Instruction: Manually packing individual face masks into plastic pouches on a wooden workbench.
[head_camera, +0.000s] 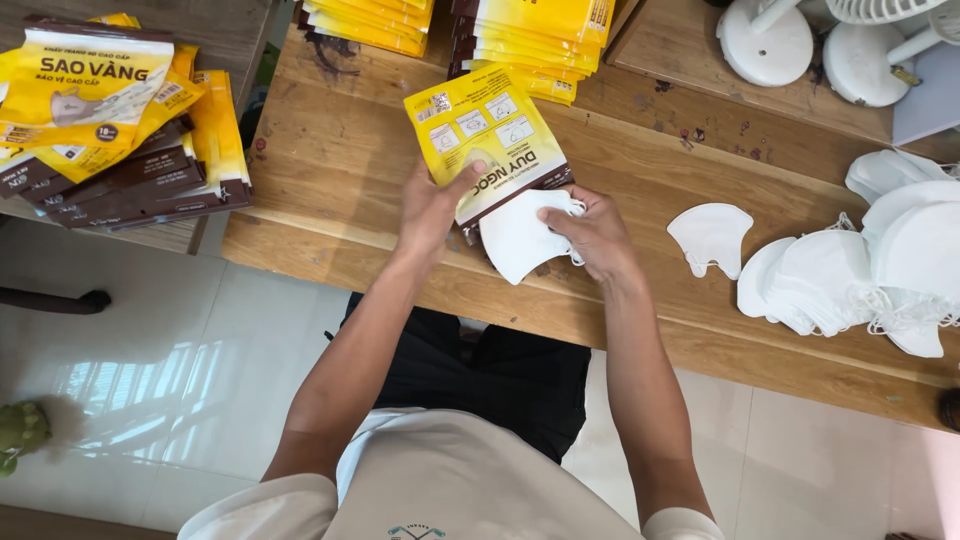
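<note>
My left hand grips a yellow and brown flat pouch by its lower edge, above the wooden table. My right hand holds a folded white face mask, and the mask's upper part sits at the pouch's open brown end. Both hands meet over the table's near edge. A single white mask lies on the wood just right of my right hand.
A heap of white masks lies at the right. Stacks of yellow and brown pouches sit at the far edge and on a side surface at the left. Two white round fan bases stand at the top right. White tiled floor lies below.
</note>
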